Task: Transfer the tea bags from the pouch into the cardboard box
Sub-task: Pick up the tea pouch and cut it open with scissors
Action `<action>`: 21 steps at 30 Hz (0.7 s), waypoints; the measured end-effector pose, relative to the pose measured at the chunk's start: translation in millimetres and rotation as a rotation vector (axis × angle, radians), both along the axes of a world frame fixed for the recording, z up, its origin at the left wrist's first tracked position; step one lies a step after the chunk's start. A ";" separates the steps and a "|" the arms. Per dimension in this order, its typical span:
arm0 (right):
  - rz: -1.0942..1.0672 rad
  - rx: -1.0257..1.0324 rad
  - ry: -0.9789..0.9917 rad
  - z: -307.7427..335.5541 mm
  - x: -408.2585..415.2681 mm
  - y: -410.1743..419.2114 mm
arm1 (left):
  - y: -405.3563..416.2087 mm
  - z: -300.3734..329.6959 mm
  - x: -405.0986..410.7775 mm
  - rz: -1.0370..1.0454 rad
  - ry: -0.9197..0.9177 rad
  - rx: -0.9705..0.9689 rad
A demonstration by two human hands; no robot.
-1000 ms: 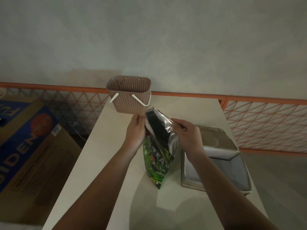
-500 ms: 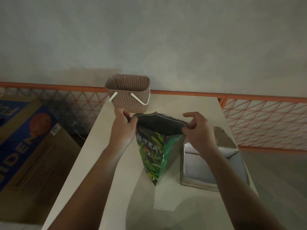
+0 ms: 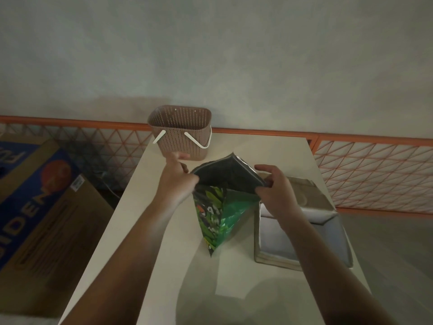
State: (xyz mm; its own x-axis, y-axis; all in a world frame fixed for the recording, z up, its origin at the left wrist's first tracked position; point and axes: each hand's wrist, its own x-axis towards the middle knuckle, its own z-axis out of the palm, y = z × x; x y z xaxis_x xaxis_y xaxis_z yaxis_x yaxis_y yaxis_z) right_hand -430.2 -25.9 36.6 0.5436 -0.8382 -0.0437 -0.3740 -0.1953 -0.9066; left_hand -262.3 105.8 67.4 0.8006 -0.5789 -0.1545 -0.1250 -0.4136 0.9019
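**Spotter:** Head view, the only one we have. Where does the task stand?

**Me:** Barely begun, by my reading. My left hand (image 3: 178,184) pinches the left edge of the pouch (image 3: 220,212) mouth and my right hand (image 3: 276,191) pinches the right edge, holding the mouth spread wide. The pouch stands on the table (image 3: 164,231), just left of the cardboard box (image 3: 332,242). I see no tea bags out, so every transfer is left to do.

**Spotter:** Anything you can't make out?

**Me:** The pouch interior is dark; I cannot tell what it holds. My right forearm covers part of the box floor. The basket (image 3: 181,130) behind hides its contents too.
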 end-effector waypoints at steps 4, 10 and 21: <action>0.107 -0.118 0.094 1.8 11.1 1.0 | -5.1 -3.3 2.8 -0.127 -0.172 0.084; 0.075 -0.139 0.077 14.1 26.1 3.6 | -19.6 -2.2 3.1 -0.154 -0.368 0.168; -0.015 -0.212 0.149 10.9 11.8 -1.9 | -22.2 -0.5 2.7 -0.074 -0.472 0.134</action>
State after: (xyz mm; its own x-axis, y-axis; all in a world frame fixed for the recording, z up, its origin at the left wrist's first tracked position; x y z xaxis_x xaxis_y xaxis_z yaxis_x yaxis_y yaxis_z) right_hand -418.5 -27.8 47.6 0.5316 -0.8452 0.0556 -0.5047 -0.3688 -0.7806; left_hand -259.6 83.5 66.9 0.7586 -0.6369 0.1375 -0.5403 -0.4968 0.6792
